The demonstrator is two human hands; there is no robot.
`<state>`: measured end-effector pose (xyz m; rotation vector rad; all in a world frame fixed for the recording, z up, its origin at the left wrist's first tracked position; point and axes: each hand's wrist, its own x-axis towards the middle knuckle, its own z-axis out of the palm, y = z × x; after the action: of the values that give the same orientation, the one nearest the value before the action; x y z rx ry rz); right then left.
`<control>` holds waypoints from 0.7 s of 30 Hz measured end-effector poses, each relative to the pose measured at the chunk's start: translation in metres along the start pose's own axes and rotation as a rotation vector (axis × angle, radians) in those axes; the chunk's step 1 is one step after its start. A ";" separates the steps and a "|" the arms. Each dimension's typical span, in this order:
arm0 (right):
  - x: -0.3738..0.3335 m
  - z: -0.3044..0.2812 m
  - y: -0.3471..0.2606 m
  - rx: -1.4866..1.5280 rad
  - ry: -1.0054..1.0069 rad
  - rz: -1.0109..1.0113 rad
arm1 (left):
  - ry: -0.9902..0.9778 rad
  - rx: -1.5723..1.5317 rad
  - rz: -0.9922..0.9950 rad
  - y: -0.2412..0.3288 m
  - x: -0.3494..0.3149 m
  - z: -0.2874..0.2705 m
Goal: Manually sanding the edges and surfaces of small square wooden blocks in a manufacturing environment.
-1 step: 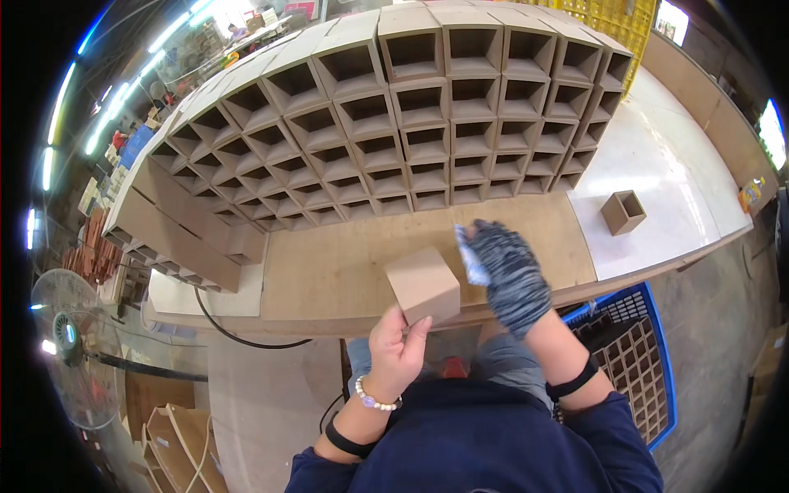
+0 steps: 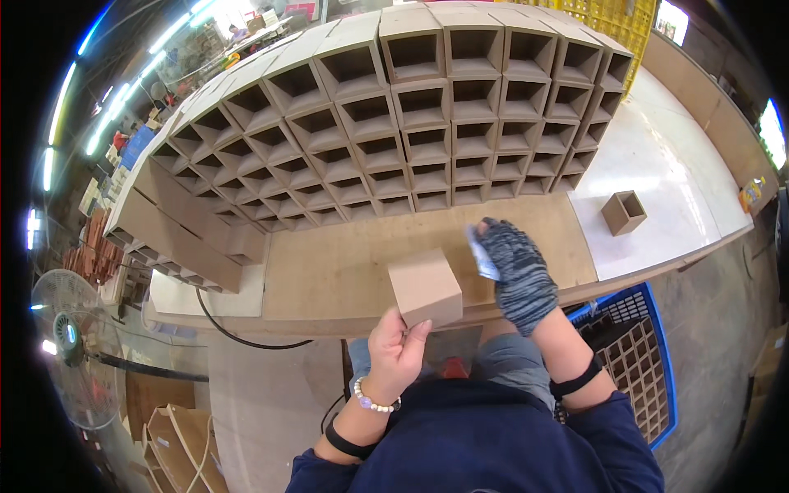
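Observation:
My left hand (image 2: 398, 352), bare with a bead bracelet at the wrist, pinches the near lower edge of a small brown fibreboard box (image 2: 425, 287). The box is held over the front of the table, smooth faces toward me; whether it is open on its far side is hidden. To its right, apart from it, my right hand (image 2: 518, 275) wears a grey-black knitted glove. Its fingers are closed on a thin, flat, white-and-bluish piece (image 2: 482, 254), too blurred to name further.
A tall curved stack of open square boxes (image 2: 382, 152) stands along the back of the wooden table (image 2: 329, 255). One open box (image 2: 624, 213) sits on the white board at right. Below right is a blue crate (image 2: 672, 394) of boxes; a fan (image 2: 70, 337) stands at left.
My right hand has moved slightly to the right with the flat piece, farther from the box. The held box has shifted a little to the right; my left hand keeps its grip.

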<state>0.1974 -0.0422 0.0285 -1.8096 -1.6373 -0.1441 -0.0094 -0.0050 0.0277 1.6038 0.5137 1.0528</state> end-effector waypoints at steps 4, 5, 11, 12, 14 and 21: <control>-0.005 -0.020 -0.032 0.387 0.146 -0.102 | -0.026 -0.383 -0.119 -0.001 0.006 -0.006; -0.001 -0.024 -0.049 0.367 0.250 -0.265 | -0.036 -0.439 -0.138 -0.004 0.006 -0.007; -0.003 0.012 -0.011 0.162 -0.028 -0.182 | -0.082 -0.690 -0.166 -0.001 0.005 -0.011; -0.009 0.019 0.008 0.130 -0.011 -0.109 | -0.083 -0.689 -0.155 0.002 0.003 -0.011; -0.007 0.014 0.000 0.245 0.035 -0.038 | -0.086 -0.626 -0.134 0.003 0.005 -0.016; 0.007 -0.023 -0.048 0.168 -0.001 -0.387 | -0.167 -0.538 -0.154 -0.004 0.005 -0.028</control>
<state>0.1630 -0.0505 0.0687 -1.3551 -1.9247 -0.1708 -0.0298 0.0159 0.0259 1.1416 0.2098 0.8419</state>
